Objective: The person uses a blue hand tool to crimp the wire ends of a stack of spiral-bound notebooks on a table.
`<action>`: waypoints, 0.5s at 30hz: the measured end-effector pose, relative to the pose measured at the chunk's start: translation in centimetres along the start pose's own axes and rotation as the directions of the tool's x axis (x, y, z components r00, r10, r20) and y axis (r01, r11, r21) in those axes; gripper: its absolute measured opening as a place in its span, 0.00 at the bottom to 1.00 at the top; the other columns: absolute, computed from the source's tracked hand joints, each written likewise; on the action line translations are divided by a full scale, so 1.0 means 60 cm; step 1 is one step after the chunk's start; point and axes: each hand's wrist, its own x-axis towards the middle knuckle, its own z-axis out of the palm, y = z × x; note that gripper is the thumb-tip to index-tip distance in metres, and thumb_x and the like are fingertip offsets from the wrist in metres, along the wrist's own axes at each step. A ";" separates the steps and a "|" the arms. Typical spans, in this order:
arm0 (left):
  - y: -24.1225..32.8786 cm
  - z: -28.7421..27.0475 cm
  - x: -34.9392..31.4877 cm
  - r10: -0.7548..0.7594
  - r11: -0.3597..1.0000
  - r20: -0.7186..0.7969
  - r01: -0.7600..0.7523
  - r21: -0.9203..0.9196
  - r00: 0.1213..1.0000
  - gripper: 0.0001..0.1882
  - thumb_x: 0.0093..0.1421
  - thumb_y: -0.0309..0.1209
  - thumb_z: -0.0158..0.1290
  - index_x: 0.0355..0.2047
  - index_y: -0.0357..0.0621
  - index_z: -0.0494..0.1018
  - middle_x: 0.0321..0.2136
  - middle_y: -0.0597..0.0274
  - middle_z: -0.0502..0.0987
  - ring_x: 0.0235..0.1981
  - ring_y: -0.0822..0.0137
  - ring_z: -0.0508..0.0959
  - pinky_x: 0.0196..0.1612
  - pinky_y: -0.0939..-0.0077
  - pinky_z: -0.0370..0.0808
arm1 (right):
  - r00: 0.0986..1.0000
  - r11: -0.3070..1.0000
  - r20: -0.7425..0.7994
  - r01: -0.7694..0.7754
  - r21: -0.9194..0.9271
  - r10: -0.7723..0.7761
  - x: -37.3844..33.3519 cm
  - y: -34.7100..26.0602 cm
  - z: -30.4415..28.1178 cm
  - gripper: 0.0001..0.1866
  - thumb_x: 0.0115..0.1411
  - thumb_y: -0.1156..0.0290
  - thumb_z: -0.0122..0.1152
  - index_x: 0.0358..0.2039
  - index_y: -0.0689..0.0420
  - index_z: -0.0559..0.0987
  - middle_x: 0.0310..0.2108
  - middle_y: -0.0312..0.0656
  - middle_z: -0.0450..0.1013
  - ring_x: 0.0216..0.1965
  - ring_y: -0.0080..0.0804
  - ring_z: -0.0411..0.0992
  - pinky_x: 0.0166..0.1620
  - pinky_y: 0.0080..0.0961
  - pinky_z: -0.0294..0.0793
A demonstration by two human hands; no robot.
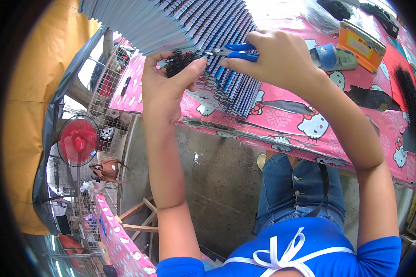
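Observation:
A tall stack of spiral-bound books lies at the table's far edge, its rows of coil bindings facing up. My right hand is closed around the blue handles of a pair of cutting pliers, whose metal jaws point left, close to the bindings and to my left thumb. In my left hand is a clump of curly black binding coil pieces, held between the fingers and thumb beside the stack's left edge. What lies between the plier jaws is too small to make out.
The table has a torn pink patterned cover. To the right are a blue-and-clear container, an orange box, a black bristly strip and black scraps. A red fan and brown bag stand left.

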 end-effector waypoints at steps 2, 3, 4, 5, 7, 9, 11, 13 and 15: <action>-0.006 -0.004 0.004 0.014 1.000 0.032 -0.014 -0.004 0.999 0.32 0.44 0.25 0.68 0.45 0.34 0.60 0.27 0.56 0.76 0.22 0.73 0.75 0.22 0.82 0.73 | 0.994 0.999 0.096 -0.045 -0.007 0.046 -0.002 -0.005 -0.013 0.35 0.49 0.37 0.58 0.28 0.64 0.78 0.27 0.49 0.76 0.27 0.42 0.77 0.30 0.35 0.76; -0.006 -0.005 0.002 0.017 1.000 0.026 -0.017 0.002 1.000 0.32 0.45 0.25 0.68 0.45 0.34 0.60 0.27 0.56 0.76 0.22 0.73 0.75 0.22 0.82 0.73 | 1.000 1.000 -0.015 0.008 -0.008 -0.008 -0.002 -0.001 -0.005 0.35 0.49 0.37 0.58 0.28 0.64 0.78 0.26 0.49 0.76 0.27 0.42 0.77 0.29 0.35 0.76; -0.005 -0.002 0.001 0.021 1.000 0.029 -0.021 0.004 0.999 0.32 0.45 0.25 0.68 0.45 0.34 0.60 0.27 0.56 0.76 0.22 0.73 0.75 0.22 0.81 0.72 | 0.990 0.998 -0.127 0.054 -0.020 -0.056 -0.004 0.006 0.006 0.35 0.49 0.37 0.58 0.27 0.64 0.78 0.26 0.49 0.76 0.26 0.42 0.77 0.29 0.35 0.76; -0.004 0.001 0.001 0.024 1.000 0.031 -0.025 0.007 0.999 0.31 0.45 0.25 0.67 0.45 0.35 0.60 0.28 0.56 0.76 0.22 0.73 0.75 0.22 0.81 0.72 | 0.966 0.995 -0.236 0.098 -0.037 -0.104 -0.005 0.012 0.014 0.35 0.49 0.37 0.58 0.27 0.64 0.78 0.25 0.48 0.76 0.26 0.42 0.77 0.29 0.35 0.76; -0.006 0.003 0.001 0.039 0.999 0.047 -0.039 0.008 0.998 0.30 0.46 0.25 0.66 0.45 0.35 0.61 0.28 0.56 0.76 0.23 0.73 0.75 0.22 0.81 0.71 | 0.953 0.991 -0.271 0.125 -0.053 -0.134 -0.001 0.016 0.023 0.34 0.49 0.37 0.59 0.26 0.64 0.78 0.23 0.47 0.76 0.24 0.42 0.77 0.29 0.35 0.76; -0.006 0.005 0.000 0.049 0.999 0.057 -0.049 -0.001 0.997 0.28 0.46 0.24 0.65 0.44 0.36 0.62 0.28 0.57 0.76 0.23 0.73 0.75 0.21 0.81 0.71 | 0.964 0.992 -0.236 0.116 -0.044 -0.124 0.002 0.011 0.022 0.34 0.49 0.37 0.58 0.25 0.63 0.78 0.21 0.47 0.75 0.23 0.42 0.76 0.28 0.35 0.76; -0.006 0.005 0.000 0.055 0.998 0.059 -0.054 -0.019 0.997 0.27 0.47 0.24 0.65 0.43 0.36 0.63 0.28 0.57 0.76 0.23 0.73 0.75 0.21 0.81 0.70 | 0.989 0.997 -0.126 0.075 -0.015 -0.077 0.008 0.001 0.009 0.35 0.49 0.36 0.58 0.24 0.64 0.79 0.20 0.47 0.75 0.22 0.42 0.76 0.28 0.36 0.76; -0.009 0.001 0.001 0.028 0.998 0.050 -0.025 -0.049 0.998 0.25 0.47 0.23 0.64 0.43 0.37 0.63 0.28 0.57 0.76 0.22 0.72 0.75 0.21 0.80 0.71 | 0.995 0.999 0.098 -0.012 0.031 0.009 0.014 -0.008 -0.013 0.35 0.49 0.36 0.57 0.22 0.64 0.79 0.19 0.47 0.75 0.21 0.42 0.76 0.27 0.36 0.76; -0.015 -0.006 0.001 -0.003 0.996 0.034 0.006 -0.085 0.999 0.25 0.48 0.23 0.64 0.43 0.37 0.64 0.27 0.58 0.76 0.22 0.72 0.74 0.21 0.80 0.70 | 0.981 0.998 0.188 -0.056 0.038 0.048 0.011 -0.012 -0.019 0.36 0.49 0.35 0.57 0.21 0.64 0.79 0.17 0.48 0.74 0.20 0.42 0.76 0.27 0.36 0.76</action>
